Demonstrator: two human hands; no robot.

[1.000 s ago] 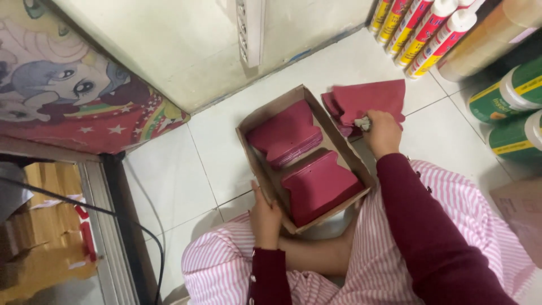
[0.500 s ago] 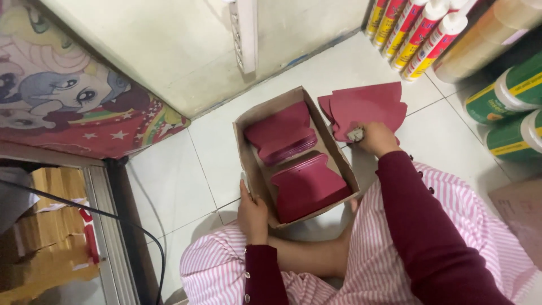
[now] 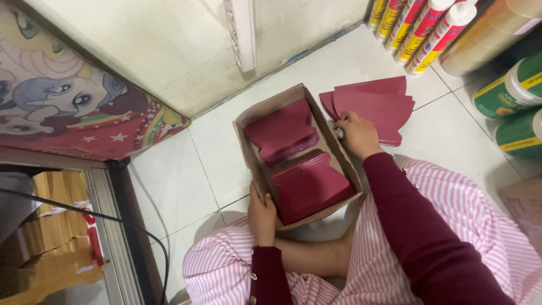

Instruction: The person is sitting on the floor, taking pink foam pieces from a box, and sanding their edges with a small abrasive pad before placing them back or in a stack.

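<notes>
A shallow brown cardboard box [image 3: 244, 120] lies on the white tiled floor in front of my knees. Two stacks of dark red shaped card pieces lie in it, one at the far end [image 3: 282, 131] and one at the near end [image 3: 307, 185]. My left hand [image 3: 262, 214] grips the box's near left corner. My right hand [image 3: 354, 133] rests at the box's right wall, fingers on a fanned pile of the same dark red card pieces [image 3: 375, 104] lying on the floor beside the box.
Several spray cans [image 3: 418, 28] and green-labelled bottles [image 3: 516, 90] stand at the back right. A cream wall panel [image 3: 169, 51] and a cartoon-printed mat [image 3: 68, 107] lie ahead and left. A black cable [image 3: 113, 223] crosses a metal door track at the left.
The view has shifted slightly. My right hand has slid down from the red pile's middle to its near left edge, by the box wall. My left hand stays on the box corner.
</notes>
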